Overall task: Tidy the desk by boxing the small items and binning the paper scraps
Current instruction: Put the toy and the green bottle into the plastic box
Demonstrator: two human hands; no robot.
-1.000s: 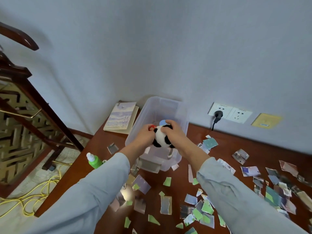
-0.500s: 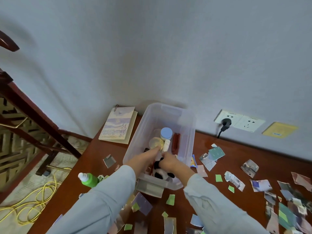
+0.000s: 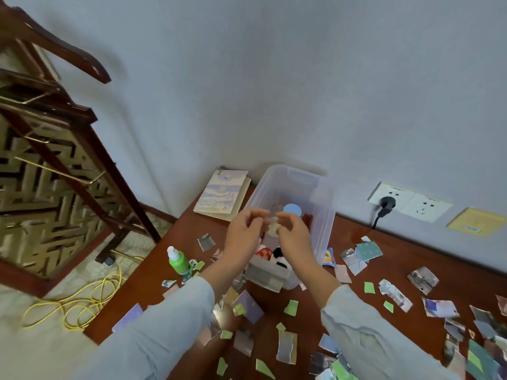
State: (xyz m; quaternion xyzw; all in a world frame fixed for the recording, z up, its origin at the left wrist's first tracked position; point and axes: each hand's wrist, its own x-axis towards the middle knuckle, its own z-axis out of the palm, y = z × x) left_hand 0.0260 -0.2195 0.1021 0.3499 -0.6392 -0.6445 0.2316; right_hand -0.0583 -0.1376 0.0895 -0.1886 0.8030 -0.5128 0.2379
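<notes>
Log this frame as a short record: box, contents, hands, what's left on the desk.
Box: clear plastic box, open-topped, at the back of the desk by the wall.
Inside: panda toy, blue-lidded jar, other small items.
Hands: left hand and right hand above the box, fingers loosely curled, apparently empty.
On desk: green bottle, notebook, many paper scraps.
Bin: not in view.

Wall: pale blue-grey textured wall (image 3: 274,78), filling the upper view.
Fittings: white double wall socket (image 3: 411,201) low on the right, a black plug (image 3: 386,202) in its left outlet; a small yellow square plate (image 3: 476,222) just to its right.
Furniture: glossy reddish-brown wooden desk (image 3: 397,259) set against the wall; dark carved wooden frame with gold lattice panel (image 3: 41,174) at the left.
Skirting: dark wooden skirting board (image 3: 156,211) at the wall's foot.
Floor: pale cream floor (image 3: 41,349), with a looped yellow cable (image 3: 82,305) lying near the frame.
Light: soft and even; the frame casts a faint shadow on the wall.
</notes>
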